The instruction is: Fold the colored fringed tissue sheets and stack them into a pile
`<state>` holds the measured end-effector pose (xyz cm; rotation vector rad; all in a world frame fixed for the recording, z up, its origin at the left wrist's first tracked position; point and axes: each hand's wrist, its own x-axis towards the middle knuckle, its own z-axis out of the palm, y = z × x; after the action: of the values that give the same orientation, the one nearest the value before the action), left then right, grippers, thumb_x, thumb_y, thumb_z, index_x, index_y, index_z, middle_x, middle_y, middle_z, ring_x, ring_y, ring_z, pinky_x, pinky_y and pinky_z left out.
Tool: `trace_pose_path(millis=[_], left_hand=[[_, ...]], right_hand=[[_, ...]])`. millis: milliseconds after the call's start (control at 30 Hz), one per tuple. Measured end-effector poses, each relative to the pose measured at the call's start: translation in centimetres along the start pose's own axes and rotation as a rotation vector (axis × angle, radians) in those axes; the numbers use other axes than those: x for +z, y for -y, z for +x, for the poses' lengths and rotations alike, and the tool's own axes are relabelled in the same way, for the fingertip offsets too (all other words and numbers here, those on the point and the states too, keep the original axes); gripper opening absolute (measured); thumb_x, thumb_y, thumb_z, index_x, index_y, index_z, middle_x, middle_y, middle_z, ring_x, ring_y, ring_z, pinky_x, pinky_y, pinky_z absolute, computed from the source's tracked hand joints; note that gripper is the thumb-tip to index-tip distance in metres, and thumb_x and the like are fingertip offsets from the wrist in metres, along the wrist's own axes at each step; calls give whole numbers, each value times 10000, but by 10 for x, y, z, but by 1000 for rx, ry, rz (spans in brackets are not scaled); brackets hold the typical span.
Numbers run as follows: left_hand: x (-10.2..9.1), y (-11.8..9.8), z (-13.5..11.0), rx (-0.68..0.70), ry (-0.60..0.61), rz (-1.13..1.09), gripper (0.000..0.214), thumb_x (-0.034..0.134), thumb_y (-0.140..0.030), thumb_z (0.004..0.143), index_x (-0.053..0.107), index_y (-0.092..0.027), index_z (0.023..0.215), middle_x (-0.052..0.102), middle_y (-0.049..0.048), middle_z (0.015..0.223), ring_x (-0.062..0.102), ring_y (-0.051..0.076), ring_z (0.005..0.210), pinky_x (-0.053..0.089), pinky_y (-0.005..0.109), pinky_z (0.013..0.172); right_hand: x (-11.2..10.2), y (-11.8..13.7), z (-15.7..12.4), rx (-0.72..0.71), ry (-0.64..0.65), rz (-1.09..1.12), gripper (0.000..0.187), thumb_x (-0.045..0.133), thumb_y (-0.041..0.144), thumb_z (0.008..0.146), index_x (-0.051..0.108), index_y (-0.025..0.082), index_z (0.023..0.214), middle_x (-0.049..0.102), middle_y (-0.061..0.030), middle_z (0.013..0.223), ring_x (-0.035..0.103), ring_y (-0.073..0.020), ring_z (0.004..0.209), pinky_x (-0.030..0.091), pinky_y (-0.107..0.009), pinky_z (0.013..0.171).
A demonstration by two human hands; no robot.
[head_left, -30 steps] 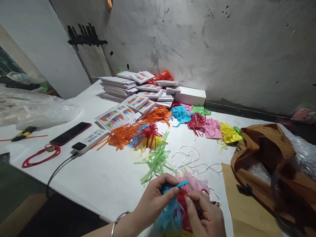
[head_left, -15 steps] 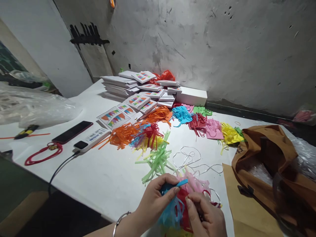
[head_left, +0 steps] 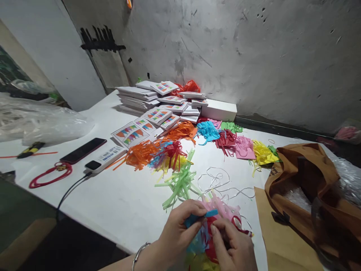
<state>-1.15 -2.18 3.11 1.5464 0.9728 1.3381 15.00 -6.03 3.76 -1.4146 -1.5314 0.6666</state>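
1. Pinching blue fringe (head_left: pixel 196 242) in left hand (head_left: pixel 182 226) near the table's (head_left: pixel 113 210) front edge, probably to steady it.
2. In right hand (head_left: pixel 236 242), pinching fingertips together at red fringe (head_left: pixel 211 251); cannot tell on what.
3. With coloured bundles (head_left: pixel 208 130) nearer the back edge, seemingly for working room.

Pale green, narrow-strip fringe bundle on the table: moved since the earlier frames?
No; green bundle shows no shift against the white rectangular box.

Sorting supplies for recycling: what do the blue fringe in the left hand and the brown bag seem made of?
Blue fringe: perhaps tissue paper or thin plastic film; strips look limp and slightly translucent. Brown bag: probably matte fabric, given its soft, slumping folds.
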Motion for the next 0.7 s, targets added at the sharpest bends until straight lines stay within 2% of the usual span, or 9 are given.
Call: trace_pose_path(millis=[67,133,200,367,467,567,633,700], left_hand=[[-1,-2,1,72,43,70,129,684,-115,834,730,-224,886,734,82,900,674,215,838,519,305,757],[-1,-4,2,125,72,121,159,657,-97,852,737,-227,894,735,92,889,674,214,822,516,305,738],[-2,-7,3,164,97,142,164,648,-96,866,740,-227,902,735,99,880,677,212,811,520,303,727],[-4,-8,2,194,120,134,158,657,-90,872,732,-226,901,738,92,860,684,201,793,523,285,713],[-5,-8,3,201,152,140,150,652,-96,880,730,-223,890,745,103,872,683,208,804,516,291,721],[-6,-9,4,194,178,157,138,630,-132,908,732,-224,895,749,120,876,673,217,804,501,303,731],[-7,-8,5,199,194,168,146,606,-161,931,734,-229,914,753,130,882,668,225,817,490,313,750],[-7,-1,3,204,226,182,173,570,-203,962,738,-235,939,759,140,892,669,235,842,481,326,784]], right_hand=[[0,-1,1,71,50,79,400,549,526,924,676,204,725,433,47,475,332,-83,397,175,-229,371],[0,-1,2,162,98,189,415,579,561,899,666,195,724,418,57,469,296,-72,394,159,-222,381],[0,-2,4,251,134,307,425,620,589,866,658,186,735,450,56,463,329,-69,399,200,-201,399],[0,-1,8,496,198,615,479,746,631,759,636,174,849,645,5,530,480,-73,359,313,-162,396],[0,-1,10,507,158,713,543,810,601,716,627,170,990,676,6,566,556,-95,379,400,-167,417],[1,-6,11,513,219,765,584,807,631,703,634,158,998,658,6,532,547,-107,350,404,-182,392],[4,-13,11,492,223,698,556,769,659,730,651,159,944,631,15,510,518,-96,345,389,-181,386],[7,-22,13,396,146,533,509,746,661,754,668,174,880,621,15,539,549,-106,415,422,-191,419]])
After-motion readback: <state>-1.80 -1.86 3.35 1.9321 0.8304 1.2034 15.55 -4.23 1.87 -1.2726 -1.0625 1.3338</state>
